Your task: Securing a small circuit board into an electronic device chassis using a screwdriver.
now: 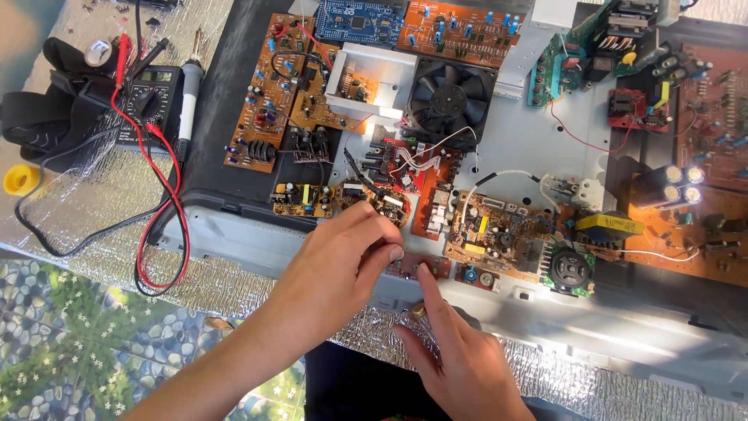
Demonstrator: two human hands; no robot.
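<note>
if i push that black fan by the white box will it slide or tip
The black fan lies flat, blades up, so it would probably slide rather than tip. Its square frame looks rigid, likely light plastic. Thin white wires run off its lower edge, so a push may tug them or nudge the white box beside it.

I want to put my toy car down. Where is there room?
Bare foil left of the red leads, and grey metal below the black speaker. Crowded: circuit boards fill the middle, where both hands work.
</note>
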